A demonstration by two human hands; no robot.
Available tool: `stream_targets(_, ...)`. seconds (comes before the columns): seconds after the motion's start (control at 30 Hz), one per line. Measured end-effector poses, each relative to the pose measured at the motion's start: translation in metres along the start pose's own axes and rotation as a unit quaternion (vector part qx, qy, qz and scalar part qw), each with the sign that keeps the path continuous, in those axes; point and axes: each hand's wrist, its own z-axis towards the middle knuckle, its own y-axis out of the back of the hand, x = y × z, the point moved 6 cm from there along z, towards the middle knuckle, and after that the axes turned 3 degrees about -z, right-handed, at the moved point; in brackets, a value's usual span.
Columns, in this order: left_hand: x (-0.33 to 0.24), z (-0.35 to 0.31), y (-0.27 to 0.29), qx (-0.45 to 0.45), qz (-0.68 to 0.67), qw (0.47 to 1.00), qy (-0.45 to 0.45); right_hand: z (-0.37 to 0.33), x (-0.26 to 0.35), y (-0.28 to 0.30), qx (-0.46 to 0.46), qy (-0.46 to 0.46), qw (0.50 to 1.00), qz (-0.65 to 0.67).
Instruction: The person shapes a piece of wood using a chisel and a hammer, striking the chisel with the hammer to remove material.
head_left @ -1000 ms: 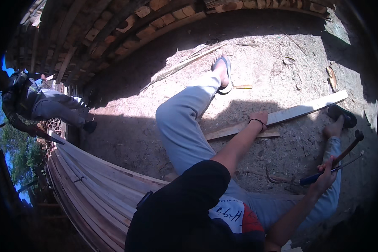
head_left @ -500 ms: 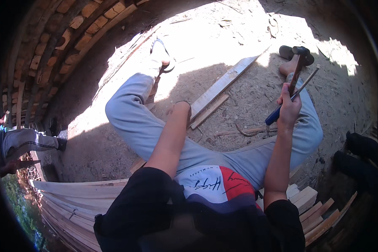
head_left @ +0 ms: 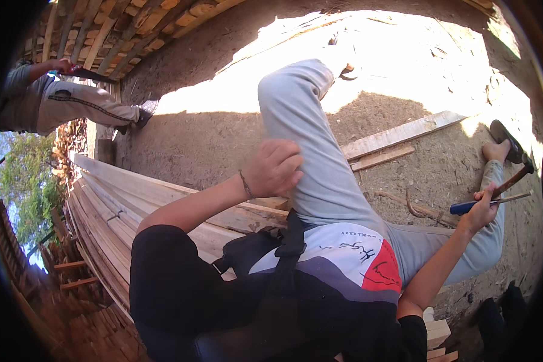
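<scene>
My left hand [head_left: 276,168] is raised beside my bent left knee. Its fingers are curled in, and whatever the palm may hold is hidden. Out to the right, by my right shin, my right hand [head_left: 484,210] grips two tools at once. One is a hammer [head_left: 511,181], its dark head pointing away toward my right foot. The other looks like a chisel, with a blue handle [head_left: 462,208] sticking out to the left of the fist and a thin shaft to the right. On the ground between my legs lie a long pale board [head_left: 398,136] and a shorter wood strip [head_left: 382,158].
Long sawn planks [head_left: 133,208] are stacked behind me on the left. Another person [head_left: 81,105] stands at the far left with a handsaw [head_left: 93,75]. A curved stick [head_left: 413,207] lies on the dirt ground. Stacked timber [head_left: 154,27] lines the far left.
My view has swung left, bringing more planks and the other person into sight. My left hand has come up from between my legs to beside the left knee. The right hand keeps both tools.
</scene>
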Motion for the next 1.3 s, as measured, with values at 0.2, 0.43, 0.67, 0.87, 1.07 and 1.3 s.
stream_targets(0.2,0.019,-0.206,-0.002,0.18,0.035,0.934,0.305,-0.026,0.038,-0.023,0.025,0.053,0.998,-0.004)
stream_targets(0.43,0.023,-0.284,-0.063,0.229,-0.065,0.889,0.391,-0.029,0.118,-0.158,0.165,0.089,0.976,0.109)
stream_targets(0.67,0.021,-0.287,-0.07,0.148,-0.003,0.908,0.392,-0.053,0.113,-0.293,0.287,-0.001,0.949,0.132)
stream_targets(0.87,0.026,-0.291,-0.075,0.135,0.015,0.919,0.37,-0.081,0.112,-0.339,0.283,0.041,0.957,0.059)
stream_targets(1.07,0.035,-0.297,-0.083,0.127,0.027,0.918,0.374,-0.078,0.127,-0.366,0.223,0.045,0.973,0.023)
stream_targets(1.3,0.034,-0.299,-0.081,0.141,-0.023,0.903,0.406,-0.068,0.13,-0.432,0.312,0.038,0.948,0.039)
